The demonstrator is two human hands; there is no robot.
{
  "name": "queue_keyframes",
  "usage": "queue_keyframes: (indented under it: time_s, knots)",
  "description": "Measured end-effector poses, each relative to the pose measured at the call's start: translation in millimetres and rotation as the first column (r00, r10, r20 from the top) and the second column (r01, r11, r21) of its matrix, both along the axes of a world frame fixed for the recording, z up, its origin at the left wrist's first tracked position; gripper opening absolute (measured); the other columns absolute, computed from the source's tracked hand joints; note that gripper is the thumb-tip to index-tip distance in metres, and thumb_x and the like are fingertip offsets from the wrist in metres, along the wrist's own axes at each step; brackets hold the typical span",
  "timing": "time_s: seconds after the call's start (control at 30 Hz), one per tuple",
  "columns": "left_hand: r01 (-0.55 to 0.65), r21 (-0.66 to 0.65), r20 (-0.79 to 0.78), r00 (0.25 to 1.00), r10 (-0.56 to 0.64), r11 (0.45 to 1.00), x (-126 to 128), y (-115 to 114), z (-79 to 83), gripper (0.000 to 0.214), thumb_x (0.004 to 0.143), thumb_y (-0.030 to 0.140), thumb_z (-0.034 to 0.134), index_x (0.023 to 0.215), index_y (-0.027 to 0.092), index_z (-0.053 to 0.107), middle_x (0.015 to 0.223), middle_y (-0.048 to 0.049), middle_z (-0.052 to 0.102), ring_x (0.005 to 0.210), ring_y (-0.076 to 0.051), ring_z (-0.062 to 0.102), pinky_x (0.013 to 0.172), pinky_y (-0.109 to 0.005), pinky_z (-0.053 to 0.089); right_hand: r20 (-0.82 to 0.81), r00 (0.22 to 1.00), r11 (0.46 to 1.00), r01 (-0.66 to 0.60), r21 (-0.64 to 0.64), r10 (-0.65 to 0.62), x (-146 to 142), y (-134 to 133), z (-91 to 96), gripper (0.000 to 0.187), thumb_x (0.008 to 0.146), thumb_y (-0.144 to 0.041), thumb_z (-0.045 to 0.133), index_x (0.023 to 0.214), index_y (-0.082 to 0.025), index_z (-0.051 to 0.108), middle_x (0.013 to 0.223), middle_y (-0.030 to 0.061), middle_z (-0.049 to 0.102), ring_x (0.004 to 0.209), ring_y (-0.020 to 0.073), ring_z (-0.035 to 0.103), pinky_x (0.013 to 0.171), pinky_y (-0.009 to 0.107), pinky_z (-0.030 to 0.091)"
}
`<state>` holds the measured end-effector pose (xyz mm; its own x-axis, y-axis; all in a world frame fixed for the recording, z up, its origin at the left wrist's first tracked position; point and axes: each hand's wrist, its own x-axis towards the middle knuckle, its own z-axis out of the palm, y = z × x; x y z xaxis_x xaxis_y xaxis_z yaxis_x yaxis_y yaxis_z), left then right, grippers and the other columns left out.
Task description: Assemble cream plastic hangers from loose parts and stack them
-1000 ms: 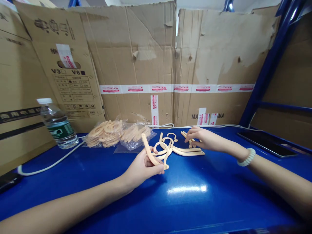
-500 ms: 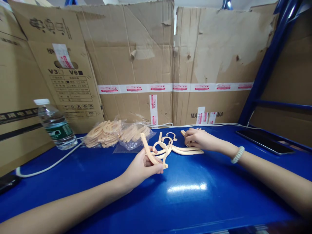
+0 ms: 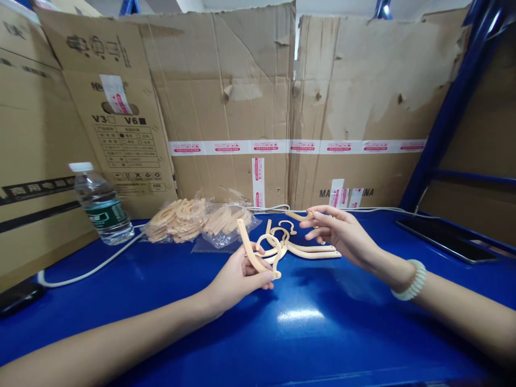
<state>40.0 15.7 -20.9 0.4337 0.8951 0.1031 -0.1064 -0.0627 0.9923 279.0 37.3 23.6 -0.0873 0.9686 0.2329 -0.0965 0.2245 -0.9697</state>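
My left hand [image 3: 237, 279] pinches a beige hanger part, made of a curved arm [image 3: 249, 248] with a round hook [image 3: 278, 248] joined at its lower end, above the blue table [image 3: 258, 338]. Between the thumb and fingers of my right hand [image 3: 342, 230] is another beige hanger arm [image 3: 297, 216], raised off the table and pointing left. Behind and between the hands lie hangers [image 3: 314, 252] with curved arms, partly overlapping. A loose hook [image 3: 292, 227] rests just behind them. My right fingers hide part of the arm they hold.
Two clear bags of beige parts [image 3: 177, 220] lie at the back left. A water bottle [image 3: 102, 209] stands beside them, near a white cable [image 3: 92, 271]. A black phone [image 3: 447, 239] lies at right, a dark object [image 3: 20, 298] at left. Cardboard [image 3: 226, 107] walls the back.
My right hand has lifted away from the small pile at the back with a hanger arm in its fingers. My left hand keeps its hold; the view has shifted slightly.
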Motion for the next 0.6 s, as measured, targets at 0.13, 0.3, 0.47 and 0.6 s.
queue_keyframes:
  time_s: [0.13, 0.3, 0.47, 0.6]
  knots:
    - [-0.001, 0.007, -0.001, 1.000, 0.001, 1.000, -0.2, 1.1, -1.7, 0.055, 0.064, 0.028, 0.085, 0.093, 0.020, 0.039, 0.071, 0.0010, 0.068, 0.058, -0.015, 0.066, 0.060, -0.028, 0.052, -0.157, 0.983, 0.990, -0.109, -0.094, 0.093, -12.1, -14.6, -6.7, 0.031, 0.076, -0.039, 0.073, 0.097, -0.017, 0.066, 0.082, 0.0061, 0.072, 0.068, 0.0153, 0.068, 0.064, 0.027, 0.052]
    - [0.010, 0.009, -0.010, 1.000, -0.009, 1.000, 0.5, 2.0, -2.5, 0.056, 0.064, 0.028, 0.084, 0.094, 0.020, 0.038, 0.067, 0.0036, 0.066, 0.057, -0.015, 0.065, 0.060, -0.028, 0.051, -0.191, 0.967, 0.972, -0.194, -0.135, 0.167, -24.1, -26.0, -16.2, 0.030, 0.074, -0.033, 0.078, 0.096, -0.018, 0.063, 0.078, 0.0017, 0.069, 0.064, 0.0100, 0.062, 0.058, 0.020, 0.049]
    - [0.007, 0.006, -0.032, 0.999, -0.006, 1.000, -0.6, 1.0, -2.5, 0.055, 0.063, 0.023, 0.083, 0.095, 0.020, 0.039, 0.071, 0.0017, 0.068, 0.062, -0.016, 0.066, 0.063, -0.029, 0.052, -0.200, 0.949, 0.936, -0.284, -0.208, 0.244, -30.6, -30.1, -21.7, 0.061, 0.074, -0.026, 0.078, 0.126, -0.026, 0.048, 0.086, 0.0016, 0.069, 0.073, 0.0119, 0.064, 0.056, 0.018, 0.049]
    - [0.018, 0.045, -0.063, 0.998, -0.015, 0.999, -2.9, 1.1, -3.3, 0.053, 0.064, 0.018, 0.079, 0.100, 0.019, 0.040, 0.081, -0.0021, 0.070, 0.070, -0.017, 0.067, 0.069, -0.031, 0.053, -0.104, 0.945, 0.919, -0.327, -0.221, 0.311, -32.0, -31.9, -26.3, 0.033, 0.074, -0.032, 0.077, 0.099, -0.017, 0.062, 0.092, 0.0059, 0.069, 0.090, 0.0162, 0.065, 0.057, 0.016, 0.050]
